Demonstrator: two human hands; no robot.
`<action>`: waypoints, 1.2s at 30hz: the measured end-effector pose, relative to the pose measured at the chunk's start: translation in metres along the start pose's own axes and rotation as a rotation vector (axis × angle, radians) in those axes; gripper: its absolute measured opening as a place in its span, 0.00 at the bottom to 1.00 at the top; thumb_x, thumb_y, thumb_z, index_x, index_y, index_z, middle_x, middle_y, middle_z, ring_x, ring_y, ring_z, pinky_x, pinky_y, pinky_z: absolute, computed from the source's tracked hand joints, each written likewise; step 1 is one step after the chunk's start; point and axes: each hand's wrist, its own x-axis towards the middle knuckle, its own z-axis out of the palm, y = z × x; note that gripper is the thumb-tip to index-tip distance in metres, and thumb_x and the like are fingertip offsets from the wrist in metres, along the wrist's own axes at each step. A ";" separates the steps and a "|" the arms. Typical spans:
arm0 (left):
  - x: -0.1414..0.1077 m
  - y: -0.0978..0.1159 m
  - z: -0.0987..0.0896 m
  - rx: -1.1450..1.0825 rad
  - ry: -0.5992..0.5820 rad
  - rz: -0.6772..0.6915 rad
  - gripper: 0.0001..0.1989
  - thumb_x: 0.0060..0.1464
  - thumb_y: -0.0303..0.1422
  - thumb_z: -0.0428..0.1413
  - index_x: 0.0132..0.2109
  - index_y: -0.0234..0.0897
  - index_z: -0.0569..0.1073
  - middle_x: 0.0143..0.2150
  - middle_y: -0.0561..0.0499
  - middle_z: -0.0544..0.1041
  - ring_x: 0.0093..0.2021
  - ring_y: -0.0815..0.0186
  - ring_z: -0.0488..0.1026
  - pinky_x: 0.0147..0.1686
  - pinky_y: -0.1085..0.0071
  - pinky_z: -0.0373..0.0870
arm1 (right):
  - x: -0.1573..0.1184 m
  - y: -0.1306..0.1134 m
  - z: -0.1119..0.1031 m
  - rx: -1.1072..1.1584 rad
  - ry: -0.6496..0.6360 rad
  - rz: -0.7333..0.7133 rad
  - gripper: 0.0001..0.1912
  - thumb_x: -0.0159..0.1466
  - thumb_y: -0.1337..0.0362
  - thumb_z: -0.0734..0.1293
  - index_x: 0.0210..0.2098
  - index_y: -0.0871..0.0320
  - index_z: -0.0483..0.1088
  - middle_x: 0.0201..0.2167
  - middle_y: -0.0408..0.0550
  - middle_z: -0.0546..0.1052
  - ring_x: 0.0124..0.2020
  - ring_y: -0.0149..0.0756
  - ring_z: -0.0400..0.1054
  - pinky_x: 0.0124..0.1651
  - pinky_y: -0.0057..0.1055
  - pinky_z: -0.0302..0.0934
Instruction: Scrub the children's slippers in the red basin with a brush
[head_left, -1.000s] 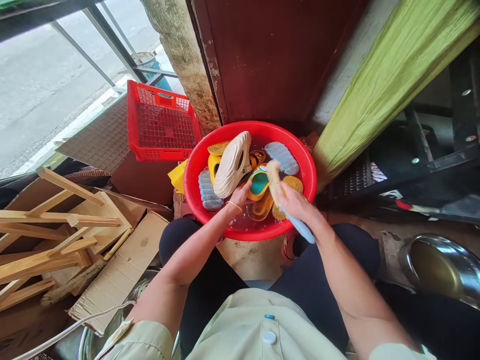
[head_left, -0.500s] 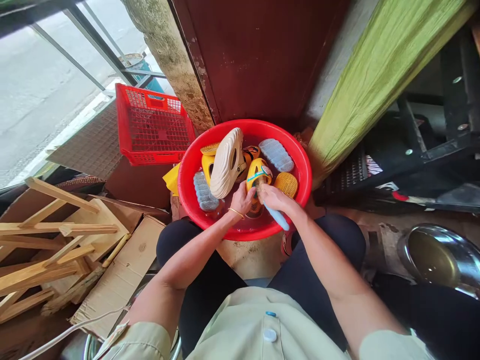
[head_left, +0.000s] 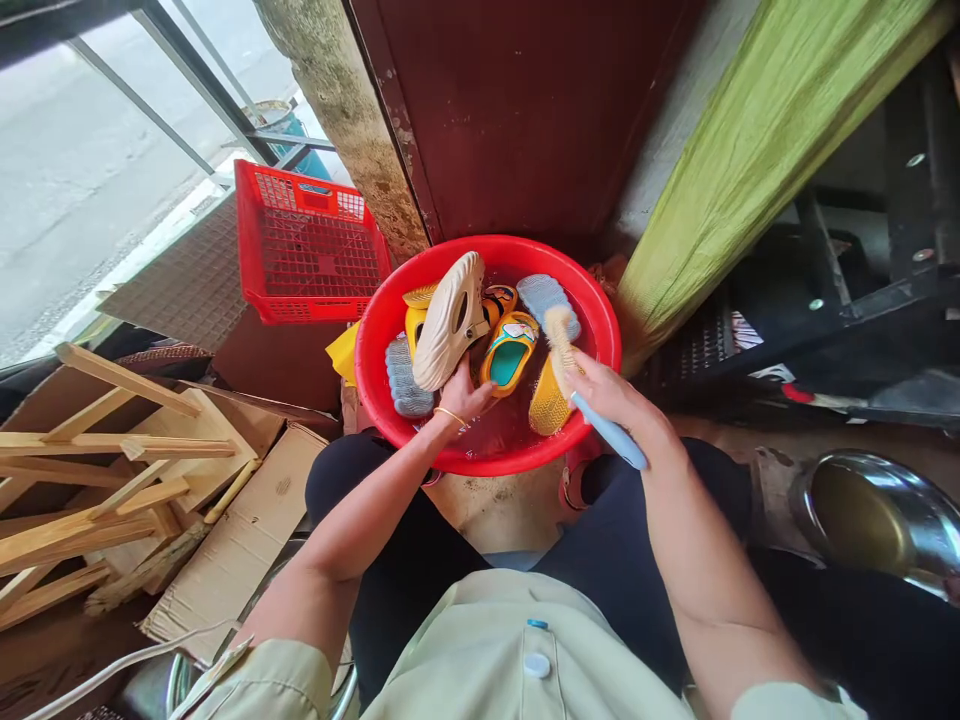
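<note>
My right hand (head_left: 606,388) is closed around a scrubbing brush (head_left: 611,430) with a light blue handle, its pale bristles pointing up near a blue-grey sole. My left hand (head_left: 461,397) has its thumb at the rim of a yellow clog (head_left: 517,335) with a teal insole; its other fingers are partly hidden between that clog and a cream clog (head_left: 448,325). Beside the brush, a yellow clog with its textured sole showing (head_left: 549,402) leans in the red basin (head_left: 491,462). Blue-grey ridged soles (head_left: 409,380) show at the basin's left and upper right. Dark water lies around the footwear.
A red plastic crate (head_left: 315,250) stands behind the basin on the left. Wooden stool legs (head_left: 150,450) and flattened cardboard (head_left: 240,540) lie at left. A steel bowl (head_left: 862,520) with liquid is at right, below a green curtain (head_left: 720,150). A dark red door is behind.
The brush has come out of the yellow clog and moved right with my right hand. That clog now shows its teal inside. My left hand shifted slightly left, and the sole-up yellow clog has tilted.
</note>
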 end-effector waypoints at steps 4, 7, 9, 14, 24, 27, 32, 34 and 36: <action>-0.022 -0.002 0.006 0.387 -0.139 0.020 0.58 0.47 0.51 0.70 0.76 0.30 0.55 0.74 0.24 0.62 0.75 0.34 0.58 0.70 0.44 0.60 | 0.009 -0.005 0.025 -0.195 -0.045 -0.110 0.29 0.76 0.54 0.57 0.74 0.54 0.61 0.61 0.56 0.79 0.55 0.49 0.78 0.55 0.36 0.69; -0.026 0.010 0.008 0.547 -0.197 0.026 0.53 0.52 0.45 0.68 0.77 0.32 0.55 0.70 0.25 0.67 0.71 0.35 0.65 0.66 0.47 0.66 | 0.016 -0.009 0.038 -0.332 -0.040 -0.076 0.33 0.76 0.54 0.58 0.77 0.56 0.56 0.66 0.60 0.75 0.62 0.55 0.73 0.62 0.43 0.65; -0.024 0.022 0.001 0.568 -0.186 0.059 0.52 0.52 0.43 0.68 0.77 0.33 0.55 0.68 0.26 0.69 0.67 0.36 0.70 0.64 0.48 0.68 | 0.022 -0.010 0.040 -0.392 -0.026 -0.028 0.34 0.77 0.55 0.56 0.78 0.56 0.53 0.66 0.63 0.74 0.62 0.56 0.73 0.63 0.45 0.64; -0.019 0.044 -0.043 0.476 -0.168 0.233 0.47 0.50 0.50 0.68 0.73 0.39 0.65 0.65 0.35 0.75 0.62 0.42 0.75 0.65 0.51 0.69 | 0.032 -0.007 0.036 -0.441 0.031 0.043 0.37 0.78 0.56 0.54 0.81 0.64 0.41 0.57 0.71 0.80 0.55 0.56 0.78 0.56 0.42 0.67; -0.009 0.054 -0.134 -0.129 -0.219 0.067 0.33 0.42 0.52 0.71 0.52 0.38 0.85 0.47 0.42 0.86 0.50 0.45 0.83 0.52 0.53 0.81 | 0.046 0.007 0.043 -0.440 0.016 0.092 0.35 0.75 0.57 0.57 0.78 0.62 0.53 0.58 0.68 0.80 0.53 0.54 0.79 0.56 0.42 0.67; -0.007 0.052 -0.143 -0.363 -0.191 -0.064 0.30 0.44 0.51 0.70 0.50 0.36 0.85 0.43 0.42 0.86 0.45 0.47 0.84 0.44 0.55 0.83 | 0.046 0.006 0.044 -0.404 0.022 0.099 0.40 0.73 0.59 0.58 0.80 0.66 0.45 0.57 0.71 0.80 0.54 0.57 0.79 0.55 0.44 0.68; 0.002 0.044 -0.133 -0.687 -0.058 -0.254 0.32 0.53 0.54 0.63 0.56 0.33 0.80 0.45 0.40 0.84 0.43 0.48 0.84 0.36 0.54 0.85 | 0.050 0.006 0.048 -0.289 0.047 0.091 0.37 0.72 0.60 0.58 0.77 0.67 0.53 0.57 0.72 0.79 0.57 0.59 0.77 0.57 0.46 0.68; 0.002 0.044 -0.120 -0.763 -0.076 -0.330 0.34 0.55 0.55 0.63 0.58 0.34 0.78 0.44 0.39 0.84 0.42 0.49 0.84 0.39 0.52 0.85 | 0.052 0.007 0.046 -0.228 0.080 0.070 0.31 0.73 0.57 0.57 0.72 0.64 0.62 0.57 0.68 0.80 0.55 0.56 0.78 0.55 0.44 0.70; -0.003 0.047 -0.101 -0.838 -0.108 -0.390 0.35 0.55 0.55 0.64 0.62 0.38 0.75 0.46 0.40 0.83 0.42 0.49 0.84 0.42 0.49 0.85 | 0.052 0.008 0.041 -0.151 0.139 0.022 0.30 0.75 0.52 0.53 0.69 0.61 0.64 0.52 0.64 0.82 0.48 0.51 0.81 0.49 0.41 0.73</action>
